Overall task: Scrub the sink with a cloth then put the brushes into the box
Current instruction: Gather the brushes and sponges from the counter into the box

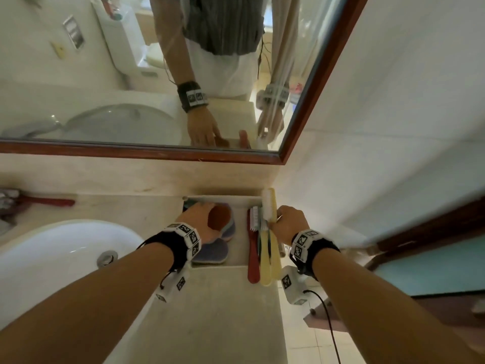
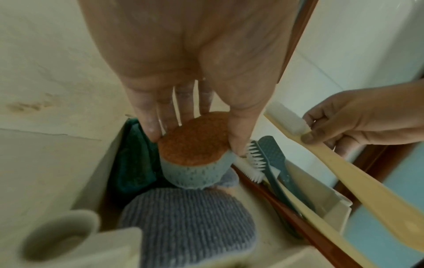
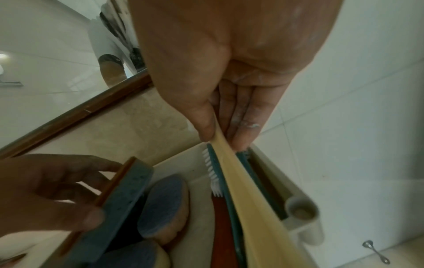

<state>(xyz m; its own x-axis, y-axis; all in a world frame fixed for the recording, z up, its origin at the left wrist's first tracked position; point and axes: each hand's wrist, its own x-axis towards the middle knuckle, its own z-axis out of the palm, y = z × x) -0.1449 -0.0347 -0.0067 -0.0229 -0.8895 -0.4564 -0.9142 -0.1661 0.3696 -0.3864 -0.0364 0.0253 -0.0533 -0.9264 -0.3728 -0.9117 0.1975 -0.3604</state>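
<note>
Pinched between thumb and fingers, the yellow brush (image 2: pixel 344 168) hung slanted in the right hand (image 1: pixel 290 222) over the box (image 3: pixel 296 183), its handle reaching out past the near rim. Red brush (image 1: pixel 252 254) and teal brushes (image 2: pixel 273 163) already lay along the box's right side. The left hand (image 1: pixel 198 218) gripped an orange-topped sponge (image 2: pixel 195 154) by its edges above the grey pads (image 2: pixel 188 223). Let go carelessly, the long handle would likely tip the brush over the rim, or ride up on the crowded brushes.
</note>
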